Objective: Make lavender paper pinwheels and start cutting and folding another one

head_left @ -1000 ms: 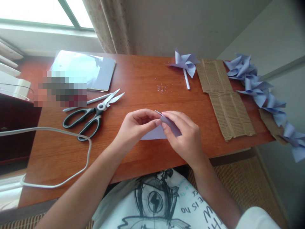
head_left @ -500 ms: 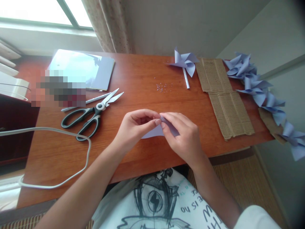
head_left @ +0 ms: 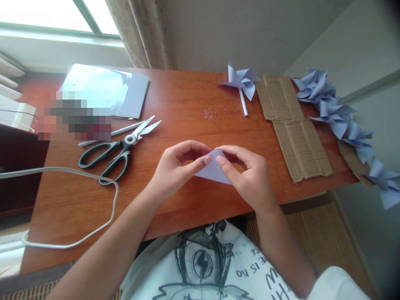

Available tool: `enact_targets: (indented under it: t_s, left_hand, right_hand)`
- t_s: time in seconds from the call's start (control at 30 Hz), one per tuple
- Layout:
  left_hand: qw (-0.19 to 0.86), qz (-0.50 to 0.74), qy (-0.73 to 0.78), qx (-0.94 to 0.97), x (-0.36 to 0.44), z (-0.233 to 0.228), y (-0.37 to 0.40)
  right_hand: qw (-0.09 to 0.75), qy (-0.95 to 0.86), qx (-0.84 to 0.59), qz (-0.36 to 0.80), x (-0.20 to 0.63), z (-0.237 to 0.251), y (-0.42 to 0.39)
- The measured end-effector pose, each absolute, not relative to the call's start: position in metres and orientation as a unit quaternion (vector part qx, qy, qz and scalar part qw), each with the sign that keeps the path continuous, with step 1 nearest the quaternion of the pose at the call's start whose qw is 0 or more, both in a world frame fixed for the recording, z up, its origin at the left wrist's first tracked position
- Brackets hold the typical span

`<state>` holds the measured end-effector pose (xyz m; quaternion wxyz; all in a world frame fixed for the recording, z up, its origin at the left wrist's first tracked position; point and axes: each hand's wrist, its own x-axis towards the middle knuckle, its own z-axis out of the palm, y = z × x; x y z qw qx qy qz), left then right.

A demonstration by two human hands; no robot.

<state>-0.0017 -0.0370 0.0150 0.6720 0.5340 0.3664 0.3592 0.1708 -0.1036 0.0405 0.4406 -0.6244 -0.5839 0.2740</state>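
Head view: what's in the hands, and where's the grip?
A folded lilac paper piece, pinched at its top corner by left hand and right hand.

Bright daylight from the overexposed window (head_left: 46, 14), edges bent, corners dark.

Work item: one piece of pale lavender paper (head_left: 213, 171), plain, matte, with no print visible. It is folded into a flat triangle. The apex points away from the person; the broad end points toward them and slightly to their right. Edges are crisp; a fold line runs along its right edge. The upper face is smooth and evenly lit.

Position: near the front middle of the wooden table (head_left: 175, 104), held just above the surface or resting lightly on it; which one cannot be told.

Contact: the left hand (head_left: 178, 166) pinches the apex from one side, the right hand (head_left: 250, 175) from the other, thumbs on the upper face.
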Motion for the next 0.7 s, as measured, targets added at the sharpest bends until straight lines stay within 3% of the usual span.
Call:
enact_targets:
  t_s: [0.2, 0.47, 0.7]
  left_hand:
    - [0.712, 0.339, 0.360, 0.499, 0.000, 0.017, -0.037]
    - [0.685, 0.349, 0.395, 0.503, 0.000, 0.013, -0.036]
    - [0.653, 0.385, 0.409, 0.507, 0.001, 0.011, -0.039]
  right_hand:
    - [0.457, -0.561, -0.622, 0.300, 0.171, 0.040, -0.105]
    - [0.537, -0.458, -0.597, 0.381, 0.179, 0.020, -0.101]
    - [0.525, -0.469, -0.580, 0.409, 0.177, 0.012, -0.099]
